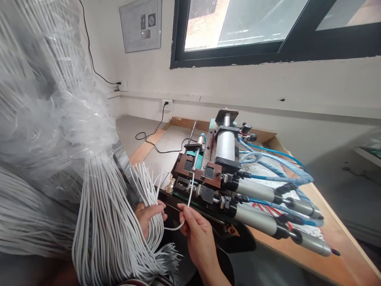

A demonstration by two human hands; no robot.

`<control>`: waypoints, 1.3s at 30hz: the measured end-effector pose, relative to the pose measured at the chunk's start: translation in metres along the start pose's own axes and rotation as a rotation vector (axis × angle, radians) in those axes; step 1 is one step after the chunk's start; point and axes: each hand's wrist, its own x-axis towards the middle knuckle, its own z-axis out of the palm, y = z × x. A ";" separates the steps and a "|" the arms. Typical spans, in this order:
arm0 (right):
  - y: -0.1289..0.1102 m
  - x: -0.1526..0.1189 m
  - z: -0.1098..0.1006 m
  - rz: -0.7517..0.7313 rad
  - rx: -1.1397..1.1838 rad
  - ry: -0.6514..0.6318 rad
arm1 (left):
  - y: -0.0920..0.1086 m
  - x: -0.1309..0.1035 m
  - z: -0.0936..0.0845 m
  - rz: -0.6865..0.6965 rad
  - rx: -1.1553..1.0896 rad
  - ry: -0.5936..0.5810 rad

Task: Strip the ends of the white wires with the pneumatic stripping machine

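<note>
My left hand [146,217] is closed around a bundle of white cables [155,226], whose cut ends fan out above the thumb. In the pinched fingers of my right hand [196,234] is a single white cable [191,192], which curves back to the bundle. The upper end of this cable reaches into the jaws of a pneumatic wire-stripping machine [205,171]. Both hands are just in front of the machine, with the right one a little below the jaws. The cable's tip is hidden inside the jaws.
Many more white cables [101,214] hang at the left, partly wrapped in clear plastic [80,119]. Silver air cylinders [256,190] and blue hoses [279,159] extend right from the machine. A wooden-edged table [333,254] carries it. Behind are a wall socket [167,105] and a window frame [232,53].
</note>
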 end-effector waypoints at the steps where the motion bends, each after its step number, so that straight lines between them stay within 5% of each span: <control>1: -0.001 -0.001 -0.001 0.024 0.013 0.002 | 0.000 0.000 0.001 0.000 -0.012 0.001; 12: -0.012 0.004 0.005 0.105 0.015 -0.027 | 0.002 -0.005 0.002 0.103 -0.032 0.056; 15: -0.001 0.009 -0.004 0.000 -0.199 -0.036 | 0.002 -0.005 0.003 0.133 -0.067 0.082; 20: 0.044 0.014 -0.032 -0.108 -0.914 -0.137 | 0.002 -0.001 0.006 0.206 -0.129 0.067; 24: 0.060 0.016 -0.042 -0.080 -1.024 -0.113 | 0.003 -0.002 0.007 0.237 -0.111 0.070; 27: 0.036 0.018 -0.025 -0.134 -0.897 -0.153 | 0.002 -0.005 0.006 0.189 -0.083 0.043; 32: -0.022 0.016 0.022 -0.123 -0.051 -0.143 | 0.000 -0.009 0.005 0.075 -0.036 -0.042; 39: -0.015 0.003 0.020 -0.008 0.215 0.029 | 0.000 -0.002 0.002 0.112 -0.061 0.076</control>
